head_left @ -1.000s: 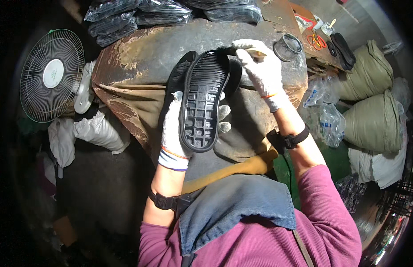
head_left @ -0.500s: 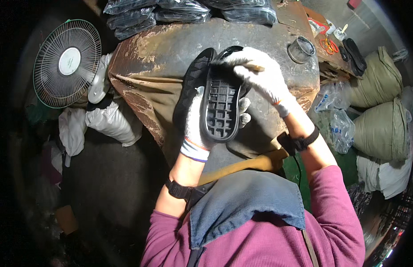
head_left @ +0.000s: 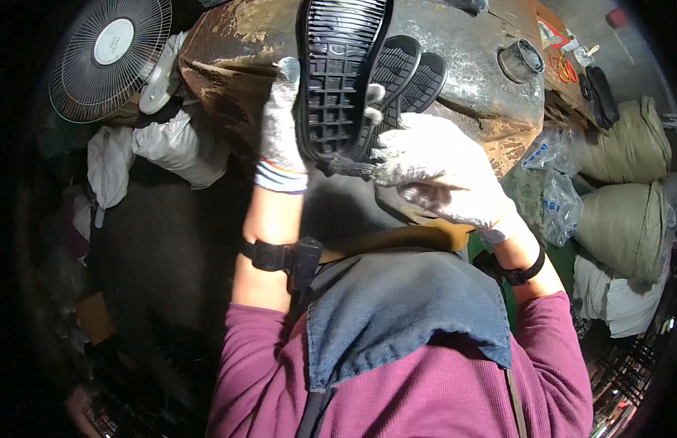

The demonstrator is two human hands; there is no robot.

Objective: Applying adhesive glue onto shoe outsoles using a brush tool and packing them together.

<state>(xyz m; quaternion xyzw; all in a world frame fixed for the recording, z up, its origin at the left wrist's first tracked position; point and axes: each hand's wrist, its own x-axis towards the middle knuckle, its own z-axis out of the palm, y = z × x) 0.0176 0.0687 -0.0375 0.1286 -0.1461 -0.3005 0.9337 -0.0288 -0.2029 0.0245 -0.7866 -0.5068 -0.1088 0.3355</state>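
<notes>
My left hand (head_left: 282, 124), in a white knit glove, is closed round a black shoe sole (head_left: 337, 95). The sole stands up lengthwise with its gridded inner side showing; thumb on the left edge, fingertips on the right. At the sole's near end is my gloved right hand (head_left: 440, 171), fingers curled together. From its fingertips a dark, rough strip (head_left: 351, 167) reaches along that end; whether it is a brush or something else I cannot make out. Behind the held sole, further black soles (head_left: 426, 82) with patterned treads lie on the worn table cover (head_left: 470, 44).
A metal can (head_left: 521, 60) stands at the table's right. Beyond it are orange-handled scissors (head_left: 563, 69) and dark soles (head_left: 602, 96). Green sacks (head_left: 623, 223) and clear plastic bags (head_left: 561, 208) sit at the right. A fan (head_left: 113, 42) and white sacks (head_left: 181, 153) are on the left.
My right hand has moved from the sole's far end down to its near end. The held sole has shifted up in the picture, and the view has tilted nearer to me.
</notes>
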